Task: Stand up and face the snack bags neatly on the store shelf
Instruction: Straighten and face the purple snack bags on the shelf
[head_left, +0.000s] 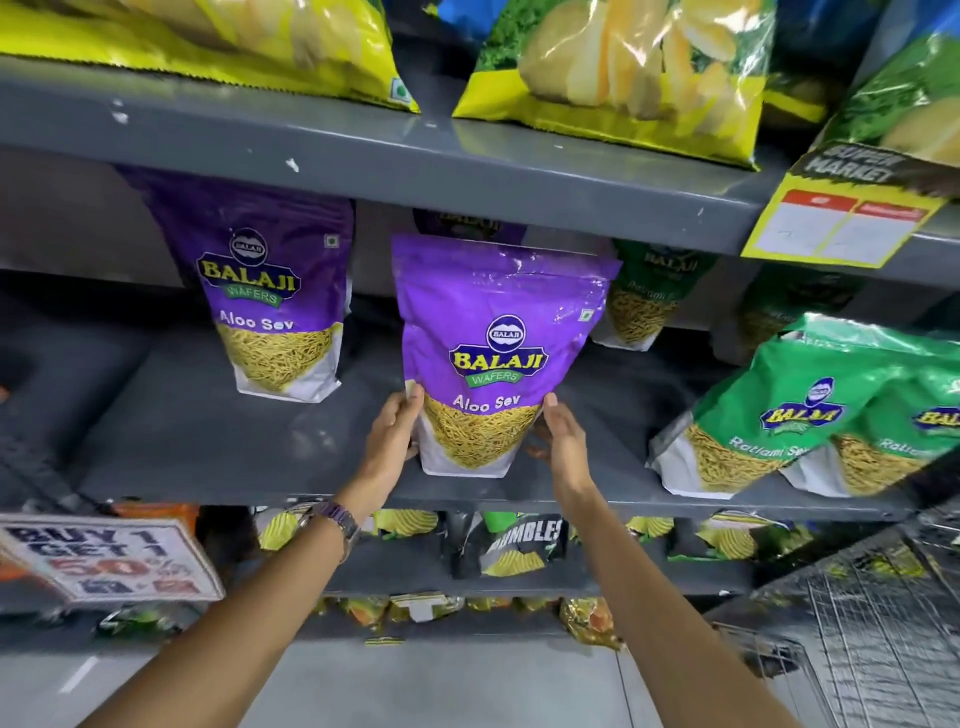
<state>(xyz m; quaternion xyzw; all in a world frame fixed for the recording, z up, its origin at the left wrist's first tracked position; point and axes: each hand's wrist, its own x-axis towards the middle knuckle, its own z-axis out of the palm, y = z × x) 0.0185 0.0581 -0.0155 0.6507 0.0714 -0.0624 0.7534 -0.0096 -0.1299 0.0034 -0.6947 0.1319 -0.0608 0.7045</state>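
A purple Aloo Sev bag (493, 332) stands upright near the front of the grey middle shelf (234, 447), label facing me. My left hand (392, 434) grips its lower left edge and my right hand (558, 439) holds its lower right edge. A second purple Aloo Sev bag (275, 296) stands upright further back on the left. Another purple bag (467, 223) is mostly hidden behind the held one. Green Ratlami Sev bags (795, 415) lean at the front right, and more green bags (649, 296) stand behind.
Yellow-green chip bags (623, 67) sit on the shelf above, with a yellow price tag (836, 218) on its edge. Lower shelves hold more snack bags (519, 540). A "Buy 1 Get 1" sign (109, 556) hangs at left. A wire cart (857, 623) stands at lower right.
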